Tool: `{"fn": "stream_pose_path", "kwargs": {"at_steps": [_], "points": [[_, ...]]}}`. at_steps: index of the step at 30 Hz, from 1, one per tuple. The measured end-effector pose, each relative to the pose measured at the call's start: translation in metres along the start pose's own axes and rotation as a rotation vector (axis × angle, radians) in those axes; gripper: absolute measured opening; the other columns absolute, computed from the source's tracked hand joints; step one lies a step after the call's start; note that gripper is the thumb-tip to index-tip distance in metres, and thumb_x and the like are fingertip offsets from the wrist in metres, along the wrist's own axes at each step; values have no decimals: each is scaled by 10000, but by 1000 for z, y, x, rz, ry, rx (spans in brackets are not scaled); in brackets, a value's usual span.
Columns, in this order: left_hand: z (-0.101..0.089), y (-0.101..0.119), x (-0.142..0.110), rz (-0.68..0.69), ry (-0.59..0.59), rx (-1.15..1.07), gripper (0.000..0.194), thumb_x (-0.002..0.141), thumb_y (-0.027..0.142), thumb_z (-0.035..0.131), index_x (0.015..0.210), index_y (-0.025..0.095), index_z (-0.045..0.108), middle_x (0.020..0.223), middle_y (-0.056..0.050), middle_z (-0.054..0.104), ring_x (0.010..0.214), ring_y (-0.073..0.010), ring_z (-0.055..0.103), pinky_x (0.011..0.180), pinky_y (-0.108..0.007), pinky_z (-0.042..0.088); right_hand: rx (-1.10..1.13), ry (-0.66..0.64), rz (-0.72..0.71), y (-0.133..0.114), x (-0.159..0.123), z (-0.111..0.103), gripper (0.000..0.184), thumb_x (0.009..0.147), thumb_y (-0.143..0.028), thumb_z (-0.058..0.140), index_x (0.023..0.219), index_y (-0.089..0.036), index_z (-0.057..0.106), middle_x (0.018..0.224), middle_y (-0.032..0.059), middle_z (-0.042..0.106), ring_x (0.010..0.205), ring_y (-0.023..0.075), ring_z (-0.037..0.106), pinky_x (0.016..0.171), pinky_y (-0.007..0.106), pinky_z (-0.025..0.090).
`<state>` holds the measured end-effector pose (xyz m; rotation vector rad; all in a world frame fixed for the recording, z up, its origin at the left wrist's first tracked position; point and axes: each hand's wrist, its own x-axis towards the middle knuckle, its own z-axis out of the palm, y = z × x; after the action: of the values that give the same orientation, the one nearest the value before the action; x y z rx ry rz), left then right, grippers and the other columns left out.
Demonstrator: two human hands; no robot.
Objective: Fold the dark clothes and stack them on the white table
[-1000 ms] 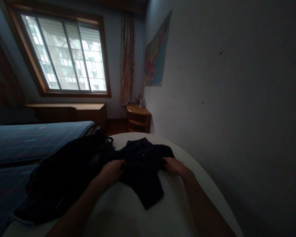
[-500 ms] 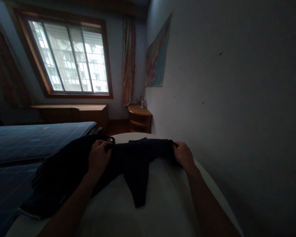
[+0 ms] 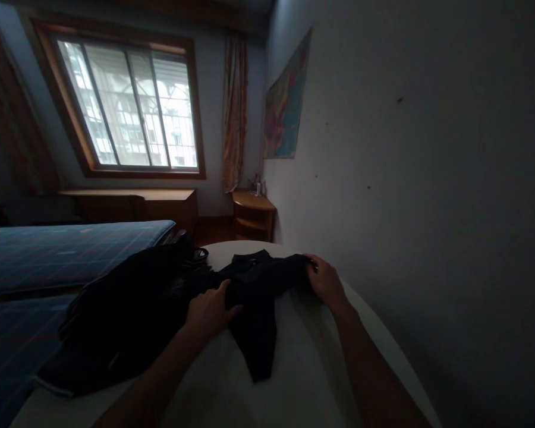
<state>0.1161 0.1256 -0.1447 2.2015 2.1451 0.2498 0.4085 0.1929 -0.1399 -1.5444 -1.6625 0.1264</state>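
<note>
A small dark garment lies folded on a white surface in front of me, one narrow part trailing toward me. My left hand rests on its left side with the fingers laid flat against the cloth. On the garment's far right corner, my right hand is closed, pinching the fabric. A larger heap of dark clothing sits just left of my left hand.
A bed with a blue checked cover runs along the left. A bare wall stands close on the right, with a map on it. Beyond are a window, a low wooden cabinet and a corner shelf.
My left hand has let go of the garment's far left corner and come back toward me onto the cloth. The garment's upper part has been folded over. My right hand stays at the right corner.
</note>
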Motion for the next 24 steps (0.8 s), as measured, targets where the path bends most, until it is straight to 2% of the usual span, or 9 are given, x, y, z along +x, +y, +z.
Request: {"fn": "stream_pose_path", "kwargs": {"at_steps": [4,7,10,12,15,17,19,24], "points": [[16,4,0,60,1,64,678,820,322,670,1438,169,438,1195,-177,664,1064,-344,652,830,-412,512,22,-1,-34,3,-1,11,461,822,-262,578,1277,-188,579,1198,127,671,1086,266,646,981,438,481],[18,5,2,72,-23,56,575,849,132,556,1415,136,452,1165,-163,684,1074,-309,650,831,-372,511,40,-10,-50,5,-4,24,677,762,-280,633,1403,-176,444,1321,159,574,1215,290,563,1044,476,432],[17,3,5,59,-54,-2,533,856,67,467,1385,132,475,1107,-150,710,1026,-298,677,810,-368,512,69,-79,-93,6,-10,35,849,731,-291,655,1493,-185,296,1411,165,475,1318,289,467,1096,470,381],[17,-2,8,45,-38,-67,526,862,86,465,1384,154,471,1139,-152,701,1001,-305,690,799,-381,512,89,-120,-139,7,-13,42,870,721,-288,656,1498,-192,277,1450,158,425,1359,278,415,1120,450,356],[16,-11,14,61,9,-225,502,867,124,492,1364,192,481,1173,-136,692,1019,-288,689,833,-365,501,104,-157,-159,10,-18,52,697,728,-283,638,1386,-173,436,1378,149,495,1301,270,474,1096,425,381],[16,-15,20,86,43,-345,487,864,139,517,1345,207,491,1146,-109,703,1030,-255,684,860,-328,488,101,-164,-114,15,-21,58,469,771,-289,588,1221,-160,559,1221,133,599,1165,258,573,1035,412,431],[18,-17,25,110,86,-437,473,863,161,533,1333,210,496,1096,-86,713,995,-229,689,852,-301,486,109,-146,-48,21,-25,63,317,812,-274,515,1098,-168,603,1090,109,654,1046,240,625,974,399,463],[38,-17,29,110,256,-549,356,863,207,503,1214,219,560,1012,-53,705,907,-205,688,806,-294,499,173,-52,39,34,-31,65,300,834,-270,445,1066,-183,615,1021,84,694,963,236,654,911,389,486]]}}
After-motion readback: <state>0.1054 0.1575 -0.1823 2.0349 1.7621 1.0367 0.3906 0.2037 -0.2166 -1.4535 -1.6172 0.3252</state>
